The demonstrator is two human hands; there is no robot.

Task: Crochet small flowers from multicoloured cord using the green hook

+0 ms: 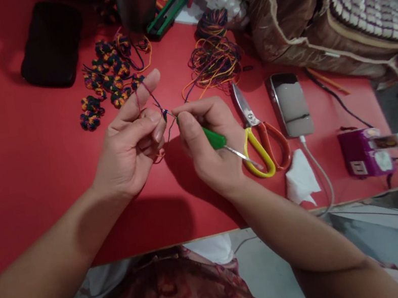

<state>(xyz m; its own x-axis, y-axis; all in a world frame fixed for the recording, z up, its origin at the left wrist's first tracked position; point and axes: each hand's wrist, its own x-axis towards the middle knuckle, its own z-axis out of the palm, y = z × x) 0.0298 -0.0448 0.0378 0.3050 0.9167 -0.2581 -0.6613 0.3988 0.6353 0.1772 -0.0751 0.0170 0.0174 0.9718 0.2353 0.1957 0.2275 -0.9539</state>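
Observation:
My right hand (pixel 209 142) is closed round a crochet hook with a green handle (pixel 214 138), its metal tip pointing left into a small dark knot of yarn (pixel 164 114). My left hand (pixel 132 140) pinches that yarn between thumb and fingers, with the index finger stretched up and the multicoloured strand looped over it. Both hands hover above the red table (pixel 10 151). Several small crocheted flowers (pixel 105 78) in navy, orange and pink lie just beyond my left hand.
A loose tangle of multicoloured yarn (pixel 214 59) lies beyond my right hand. Scissors (pixel 259 138) with yellow and orange handles, a phone (pixel 290 104) on a cable, a crumpled tissue (pixel 300 180) and a purple adapter (pixel 363 153) sit right. A black case (pixel 51 44) and a brown bag (pixel 313 10) are behind.

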